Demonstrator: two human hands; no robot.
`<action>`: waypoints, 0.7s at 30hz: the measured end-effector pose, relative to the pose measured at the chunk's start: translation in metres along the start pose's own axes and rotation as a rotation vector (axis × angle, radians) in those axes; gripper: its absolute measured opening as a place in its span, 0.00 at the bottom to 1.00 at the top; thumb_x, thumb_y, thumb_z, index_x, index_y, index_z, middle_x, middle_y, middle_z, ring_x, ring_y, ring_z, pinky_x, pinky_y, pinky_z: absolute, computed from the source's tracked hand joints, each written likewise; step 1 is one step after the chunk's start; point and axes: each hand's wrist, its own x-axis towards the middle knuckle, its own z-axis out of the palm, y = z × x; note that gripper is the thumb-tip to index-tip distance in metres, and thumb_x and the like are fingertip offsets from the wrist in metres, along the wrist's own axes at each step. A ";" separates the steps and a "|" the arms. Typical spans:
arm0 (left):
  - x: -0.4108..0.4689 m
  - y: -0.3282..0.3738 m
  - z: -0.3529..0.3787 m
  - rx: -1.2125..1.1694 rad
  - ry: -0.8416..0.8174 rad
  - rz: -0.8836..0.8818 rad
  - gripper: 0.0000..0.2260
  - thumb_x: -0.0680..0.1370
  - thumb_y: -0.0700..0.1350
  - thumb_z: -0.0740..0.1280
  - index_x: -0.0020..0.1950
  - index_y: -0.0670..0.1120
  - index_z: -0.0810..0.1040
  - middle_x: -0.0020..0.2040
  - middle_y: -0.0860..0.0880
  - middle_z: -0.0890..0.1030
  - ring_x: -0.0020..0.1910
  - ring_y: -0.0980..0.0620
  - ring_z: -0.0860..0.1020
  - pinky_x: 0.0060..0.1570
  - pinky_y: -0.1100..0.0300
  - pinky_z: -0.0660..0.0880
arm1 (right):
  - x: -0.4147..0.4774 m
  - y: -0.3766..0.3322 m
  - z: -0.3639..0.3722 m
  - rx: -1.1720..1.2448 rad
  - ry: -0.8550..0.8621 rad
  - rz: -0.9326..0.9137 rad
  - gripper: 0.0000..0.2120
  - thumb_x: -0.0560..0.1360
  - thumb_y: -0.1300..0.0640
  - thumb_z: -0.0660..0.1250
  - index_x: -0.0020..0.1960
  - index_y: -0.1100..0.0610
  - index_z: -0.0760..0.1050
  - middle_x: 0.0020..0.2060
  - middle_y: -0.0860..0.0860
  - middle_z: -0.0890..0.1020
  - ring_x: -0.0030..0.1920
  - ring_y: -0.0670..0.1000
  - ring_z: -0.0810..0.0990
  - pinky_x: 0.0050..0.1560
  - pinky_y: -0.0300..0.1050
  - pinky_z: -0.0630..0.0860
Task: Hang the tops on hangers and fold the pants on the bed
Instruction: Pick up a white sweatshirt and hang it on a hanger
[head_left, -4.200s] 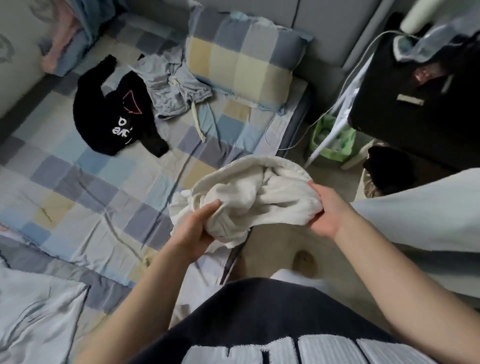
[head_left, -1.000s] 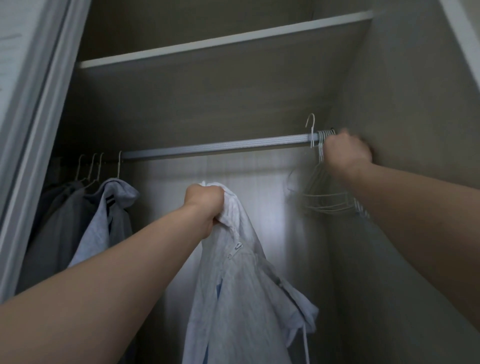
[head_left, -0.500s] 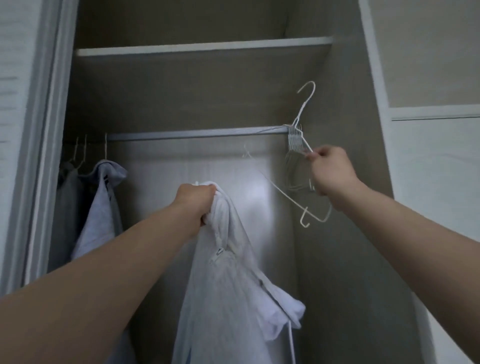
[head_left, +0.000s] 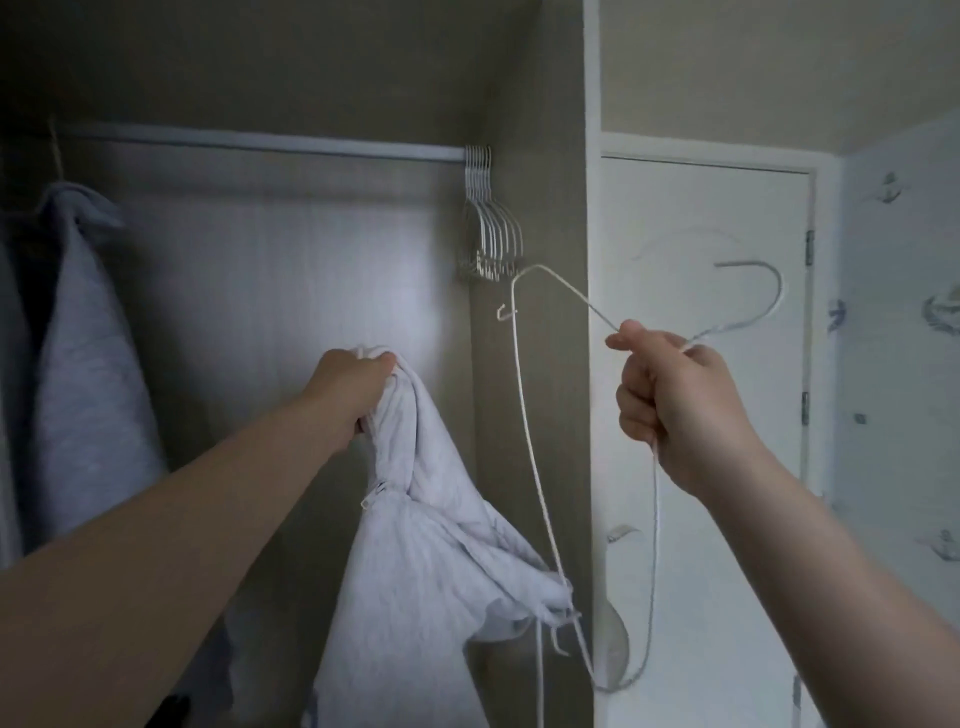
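Left hand (head_left: 353, 384) grips a bunched white top (head_left: 415, 545); right hand (head_left: 670, 405), just beside it, grips a bare wire hanger (head_left: 525, 415). The top is not yet on the hanger, so hanging remains.

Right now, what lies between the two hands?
Head view: only one side of the wire hanger that the right hand grips; the left hand holds the white top.
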 end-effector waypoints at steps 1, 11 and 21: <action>-0.006 -0.001 0.001 0.107 -0.004 0.073 0.09 0.81 0.46 0.66 0.51 0.40 0.78 0.47 0.42 0.79 0.42 0.46 0.78 0.41 0.57 0.74 | -0.003 -0.002 -0.006 -0.022 -0.014 0.016 0.08 0.82 0.56 0.63 0.52 0.62 0.74 0.24 0.47 0.61 0.22 0.47 0.56 0.22 0.35 0.56; -0.080 -0.024 0.049 0.651 -0.098 0.326 0.18 0.80 0.46 0.66 0.31 0.46 0.67 0.33 0.50 0.72 0.42 0.45 0.75 0.41 0.56 0.65 | -0.126 0.030 -0.112 -0.163 -0.199 0.059 0.13 0.82 0.57 0.62 0.44 0.57 0.82 0.24 0.47 0.58 0.23 0.47 0.54 0.27 0.32 0.56; -0.206 -0.030 0.121 0.606 -0.198 0.252 0.16 0.78 0.46 0.68 0.33 0.46 0.66 0.31 0.49 0.68 0.32 0.51 0.66 0.34 0.58 0.63 | -0.185 0.041 -0.191 -0.342 -0.372 0.159 0.13 0.82 0.55 0.63 0.41 0.51 0.82 0.20 0.43 0.65 0.21 0.44 0.61 0.23 0.33 0.60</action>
